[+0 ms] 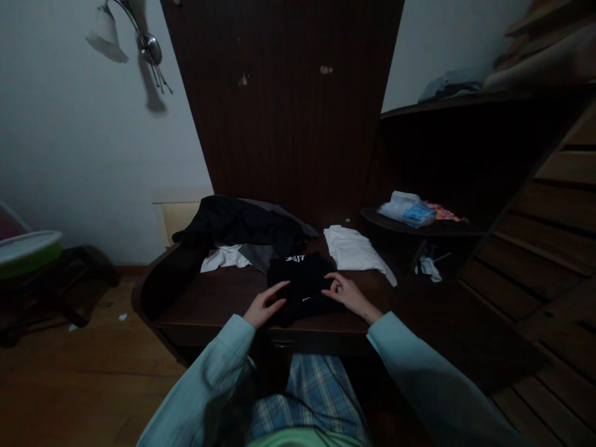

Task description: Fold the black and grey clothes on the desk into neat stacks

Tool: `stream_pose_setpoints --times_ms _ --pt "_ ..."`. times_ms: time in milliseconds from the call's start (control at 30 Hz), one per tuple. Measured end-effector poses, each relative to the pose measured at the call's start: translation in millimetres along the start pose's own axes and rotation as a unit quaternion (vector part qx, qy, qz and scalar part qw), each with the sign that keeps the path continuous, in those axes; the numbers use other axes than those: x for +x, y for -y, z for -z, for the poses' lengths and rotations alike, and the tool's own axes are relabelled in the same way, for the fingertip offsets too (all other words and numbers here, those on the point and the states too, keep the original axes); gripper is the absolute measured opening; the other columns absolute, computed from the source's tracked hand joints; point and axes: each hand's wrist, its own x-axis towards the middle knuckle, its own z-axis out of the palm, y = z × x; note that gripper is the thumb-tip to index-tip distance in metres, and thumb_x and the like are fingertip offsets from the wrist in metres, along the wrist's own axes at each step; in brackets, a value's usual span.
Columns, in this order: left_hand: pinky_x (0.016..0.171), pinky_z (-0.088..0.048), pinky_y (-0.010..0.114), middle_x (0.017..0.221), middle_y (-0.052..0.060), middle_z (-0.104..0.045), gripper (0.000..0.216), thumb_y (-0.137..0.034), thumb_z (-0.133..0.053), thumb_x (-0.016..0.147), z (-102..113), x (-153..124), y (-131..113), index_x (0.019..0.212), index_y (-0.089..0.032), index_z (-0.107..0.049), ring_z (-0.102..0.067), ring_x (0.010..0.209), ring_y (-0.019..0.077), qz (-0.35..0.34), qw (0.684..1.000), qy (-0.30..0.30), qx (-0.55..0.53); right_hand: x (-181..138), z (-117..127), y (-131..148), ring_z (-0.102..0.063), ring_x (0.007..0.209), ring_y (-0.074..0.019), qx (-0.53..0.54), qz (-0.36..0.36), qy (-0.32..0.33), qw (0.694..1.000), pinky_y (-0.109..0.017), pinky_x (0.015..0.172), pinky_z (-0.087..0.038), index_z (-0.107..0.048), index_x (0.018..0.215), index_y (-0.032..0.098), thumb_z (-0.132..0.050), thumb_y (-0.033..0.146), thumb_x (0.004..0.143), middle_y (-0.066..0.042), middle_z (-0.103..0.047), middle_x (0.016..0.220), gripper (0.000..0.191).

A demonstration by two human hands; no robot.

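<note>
Head view only.

Room: dim; white wall at left, tall dark wood panel [284,99] centre back, wall lamp [125,37] upper left, wood floor [69,385] below.
Surface: dark wooden table [209,304], curved at its left end.
Main item: black garment [302,282] w/ white print, folded small, flat near front edge of table, centre.
L hand: left hand [264,305] at garment's left edge, fingers stretched out & loosely spread, tips touching the cloth; no grip seen.
R hand: right hand [348,293] at garment's right edge, fingers curled, thumb & forefinger look pinched on a bit of the fabric, though too dark to be sure.
Sleeves: pale blue, both arms come in from bottom of frame.
Done so far (judgement): white folded garment [354,249] lies neat just to the right, apart from the black one; black one looks near fully folded, prob. last smoothing.
Left (judgement): loose dark clothes pile [242,226] at back left, w/ a white piece [223,257] & grey piece poking out beneath, unfolded.
Side shelf: rounded shelf [419,226] at right holds a blue-white packet [407,210] & sth. multicoloured behind it.
Hidden/unclear: print unreadable; folds of black cloth lost in shadow; green-rimmed tub [28,248] cut off at left edge; upper right shelf items blurred.
</note>
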Motion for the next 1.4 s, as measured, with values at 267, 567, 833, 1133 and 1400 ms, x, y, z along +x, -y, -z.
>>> stream_pose_setpoints --times_ms 267,567,833,1133,1400 --pt "0.073 -0.044 0.028 0.08 0.004 -0.063 0.029 -0.042 -0.058 0.07 2 1 1 0.078 -0.014 -0.063 -0.057 0.076 0.0159 0.028 0.999 0.001 -0.016 -3 7 6 -0.041 0.049 -0.0074 0.118 0.001 -0.009 0.993 -0.02 0.048 -0.031 -0.048 0.093 0.017 -0.056 0.036 0.066 0.007 -0.045 0.058 0.034" --pt "0.042 -0.036 0.02 0.044 -0.006 -0.044 0.033 -0.045 -0.049 0.075 0 -4 9 0.086 -0.015 -0.058 -0.043 0.039 0.0082 0.084 0.996 -0.01 -0.03 -16 14 -5 -0.039 0.046 -0.0078 0.011 -0.016 -0.009 1.0 -0.021 0.046 -0.03 -0.056 0.079 0.017 -0.056 0.034 0.067 0.006 -0.044 0.051 0.021" --pt "0.092 -0.036 0.036 0.111 0.007 -0.054 0.028 -0.024 -0.046 0.076 26 36 23 0.102 -0.019 -0.057 -0.048 0.104 0.0193 -0.061 0.958 -0.11 0.257 -60 6 21 -0.038 0.043 -0.0082 0.049 -0.062 -0.076 0.994 -0.021 0.043 -0.029 -0.056 0.067 0.019 -0.056 0.049 0.065 0.006 -0.04 0.045 0.029" --pt "0.083 -0.04 0.036 0.109 0.012 -0.058 0.04 -0.044 -0.046 0.079 10 15 -3 0.106 -0.018 -0.058 -0.053 0.095 0.023 -0.085 0.898 0.042 0.43 -121 -62 8 -0.056 0.049 -0.0143 0.251 -0.233 0.1 0.934 -0.025 0.046 -0.039 -0.059 0.085 0.018 -0.054 0.064 0.058 -0.004 -0.064 0.065 0.054" --pt "0.074 -0.04 0.029 0.074 0.005 -0.063 0.036 -0.041 -0.036 0.085 9 -21 -44 0.085 -0.019 -0.064 -0.057 0.072 0.0153 -0.125 0.916 0.131 0.359 -116 -71 28 -0.058 0.094 -0.0243 0.399 -0.274 -0.097 0.87 -0.037 0.082 -0.045 -0.059 0.094 0.021 -0.063 0.048 0.061 -0.005 -0.066 0.093 0.042"
